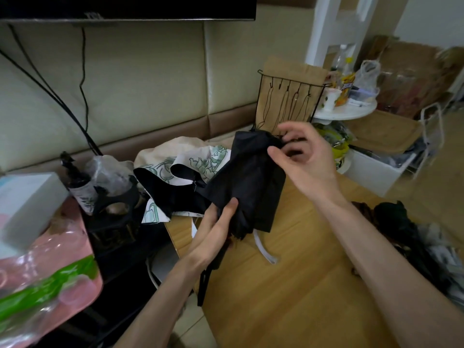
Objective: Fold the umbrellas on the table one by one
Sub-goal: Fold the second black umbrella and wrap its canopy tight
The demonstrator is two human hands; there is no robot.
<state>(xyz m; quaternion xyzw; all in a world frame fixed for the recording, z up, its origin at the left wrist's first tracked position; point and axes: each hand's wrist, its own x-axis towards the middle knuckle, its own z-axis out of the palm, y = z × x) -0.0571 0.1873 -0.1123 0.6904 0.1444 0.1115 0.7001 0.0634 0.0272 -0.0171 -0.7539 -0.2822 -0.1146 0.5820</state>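
Note:
A black umbrella [248, 182], collapsed with loose fabric, is held above the wooden table [288, 285]. My left hand [216, 232] grips its lower end near the handle, thumb on the cloth. My right hand [301, 156] is at the top end, fingers curled and pinching the fabric by the tip. A second umbrella [183, 162], cream with green print and a black lining, lies spread open behind it on the table's far left. A white strap [263, 252] hangs from below the black umbrella.
A dark bundle [411, 237] lies at the table's right edge. A black wire rack [291, 101] stands behind the umbrellas. A pink and green bag [45, 280], a box [27, 204] and bottles sit at left. A round white shelf [346, 111] and bins stand at right.

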